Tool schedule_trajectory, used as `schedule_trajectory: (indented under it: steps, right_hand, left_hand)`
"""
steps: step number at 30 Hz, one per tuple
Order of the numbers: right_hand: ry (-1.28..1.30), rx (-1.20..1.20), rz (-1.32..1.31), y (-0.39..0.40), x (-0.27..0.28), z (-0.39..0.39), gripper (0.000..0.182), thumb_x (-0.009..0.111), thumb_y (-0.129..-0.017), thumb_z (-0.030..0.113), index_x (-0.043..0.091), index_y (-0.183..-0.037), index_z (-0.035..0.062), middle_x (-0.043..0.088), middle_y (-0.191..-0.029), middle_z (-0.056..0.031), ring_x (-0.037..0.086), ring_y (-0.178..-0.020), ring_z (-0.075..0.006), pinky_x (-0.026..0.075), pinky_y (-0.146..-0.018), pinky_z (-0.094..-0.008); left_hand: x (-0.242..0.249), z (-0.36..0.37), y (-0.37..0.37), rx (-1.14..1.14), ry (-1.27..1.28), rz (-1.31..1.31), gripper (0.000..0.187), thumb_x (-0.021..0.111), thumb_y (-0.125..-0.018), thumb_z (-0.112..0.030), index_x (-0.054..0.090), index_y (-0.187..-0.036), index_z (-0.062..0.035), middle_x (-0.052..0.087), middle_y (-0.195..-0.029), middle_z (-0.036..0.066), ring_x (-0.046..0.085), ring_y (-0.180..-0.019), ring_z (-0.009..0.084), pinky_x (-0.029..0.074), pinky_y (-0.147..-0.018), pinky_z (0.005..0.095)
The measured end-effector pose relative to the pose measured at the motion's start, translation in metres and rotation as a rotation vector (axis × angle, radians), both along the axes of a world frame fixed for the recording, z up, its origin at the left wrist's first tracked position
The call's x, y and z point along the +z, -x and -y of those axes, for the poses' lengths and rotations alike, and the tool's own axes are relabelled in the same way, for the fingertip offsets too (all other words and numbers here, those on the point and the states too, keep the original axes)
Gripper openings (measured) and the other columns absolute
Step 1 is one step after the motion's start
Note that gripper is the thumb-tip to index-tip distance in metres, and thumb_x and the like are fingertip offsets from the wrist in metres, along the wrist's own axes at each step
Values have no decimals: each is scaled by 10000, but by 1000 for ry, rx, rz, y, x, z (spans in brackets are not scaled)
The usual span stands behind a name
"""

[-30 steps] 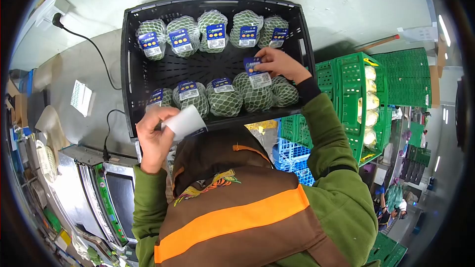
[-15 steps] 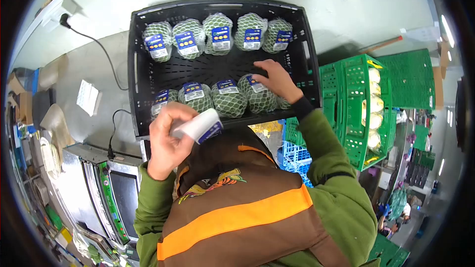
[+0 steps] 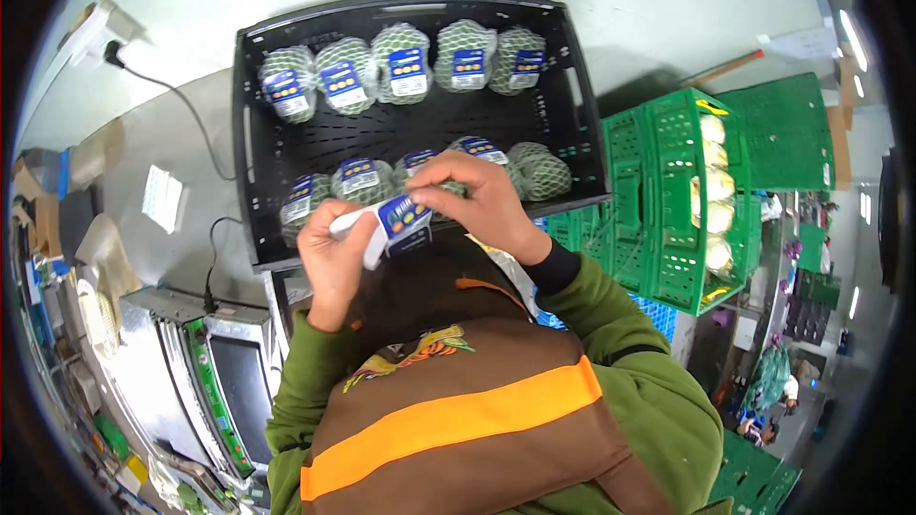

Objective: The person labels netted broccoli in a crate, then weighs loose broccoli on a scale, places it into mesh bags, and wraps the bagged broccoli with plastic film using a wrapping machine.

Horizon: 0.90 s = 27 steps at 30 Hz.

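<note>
My left hand (image 3: pixel 329 253) is closed around a curled strip of labels (image 3: pixel 374 246) with a white backing, just over the near side of the black crate (image 3: pixel 596 157). Thumb and fingers of my right hand (image 3: pixel 482 205) pinch the upper edge of a blue printed label (image 3: pixel 405 215) on that strip. Inside the crate, a far row of netted green produce (image 3: pixel 404 62) carries blue and white labels. The near row is partly hidden by my hands. Its rightmost netted bundle (image 3: pixel 544 172) shows no label.
Green crates (image 3: pixel 668 200) with pale produce (image 3: pixel 716 186) stand to the right. A white sheet (image 3: pixel 164 198) and a black cable (image 3: pixel 205 119) lie left of the crate. A metal machine (image 3: pixel 215 372) is at the lower left. People are far off at the lower right.
My right hand has left the near-right netted bundle and moved left to the label strip, now gripping a label's edge. My left hand stays near its place. The view has shifted slightly.
</note>
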State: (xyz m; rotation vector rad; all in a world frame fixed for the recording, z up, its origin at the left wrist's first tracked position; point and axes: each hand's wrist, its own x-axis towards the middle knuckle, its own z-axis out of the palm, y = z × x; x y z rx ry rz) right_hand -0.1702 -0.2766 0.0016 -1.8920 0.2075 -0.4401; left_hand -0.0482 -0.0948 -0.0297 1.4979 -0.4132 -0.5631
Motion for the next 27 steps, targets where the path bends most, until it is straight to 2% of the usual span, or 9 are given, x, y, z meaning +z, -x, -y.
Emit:
schedule_trajectory:
  steps: [2,4,6,10,13,15,21,24,27]
  right_hand:
    - [-440,-222,34,7,3,19,193,699,-884,139,655,-1042,38,639,-1020,-42,619,-879,-128,520,-767,-261]
    - [-521,-535,13,10,23,66,221,643,-936,186,610,-1102,43,633,-1016,-34,618,-896,-116,529,-770,-277]
    - [-637,-479,-15,19,20,118,303,623,-949,226,556,-1187,50,634,-1015,-35,620,-921,-112,546,-760,-296]
    - [-289,-376,-650,44,-22,182,348,690,-887,193,550,-1166,39,667,-1006,-76,656,-849,-122,565,-697,-300]
    - [-147,-284,-780,58,-87,217,397,769,-782,195,618,-1099,9,652,-847,-90,656,-725,-157,532,-560,-308]
    - [281,-242,-935,56,-98,221,358,784,-729,224,668,-991,11,664,-821,-137,677,-728,-237,530,-581,-362]
    - [646,-90,-1164,58,-119,208,332,770,-708,258,695,-915,9,694,-900,-184,674,-809,-361,537,-722,-470]
    - [896,0,-1277,59,-117,186,266,734,-750,244,679,-906,36,686,-949,-160,673,-892,-346,552,-730,-465]
    - [1304,-271,-961,63,-116,167,116,599,-846,155,621,-938,89,641,-963,-119,684,-858,-319,561,-651,-414]
  left_hand:
    - [-10,-6,-1,18,-87,168,140,776,-786,-11,640,-757,-29,608,-732,-27,508,-658,37,420,-597,204]
    - [-20,-22,-7,-11,-95,243,138,791,-780,-15,653,-775,-21,602,-714,-20,498,-654,40,413,-595,205]
    - [-13,-31,-10,-9,-145,351,135,791,-778,-17,657,-792,-12,595,-692,-10,510,-633,54,429,-602,213]
    - [3,-35,-21,-48,-9,734,206,715,-696,86,660,-856,-31,600,-850,78,575,-788,196,472,-703,286]
    - [14,-35,-22,-18,-41,818,212,705,-691,90,634,-855,-24,586,-867,84,567,-809,210,470,-743,305]
    - [4,-38,-22,1,17,694,210,693,-700,94,617,-860,-18,586,-866,87,567,-809,209,469,-742,303]
    - [-4,-49,-15,115,144,363,204,679,-719,93,583,-873,0,575,-864,87,562,-799,199,466,-739,292]
    - [-2,-57,-20,60,122,391,202,710,-721,63,599,-869,-18,565,-901,82,555,-821,202,465,-750,297]
    - [23,-55,-20,121,-78,770,180,712,-707,36,603,-822,-51,558,-1015,119,533,-959,244,433,-861,335]
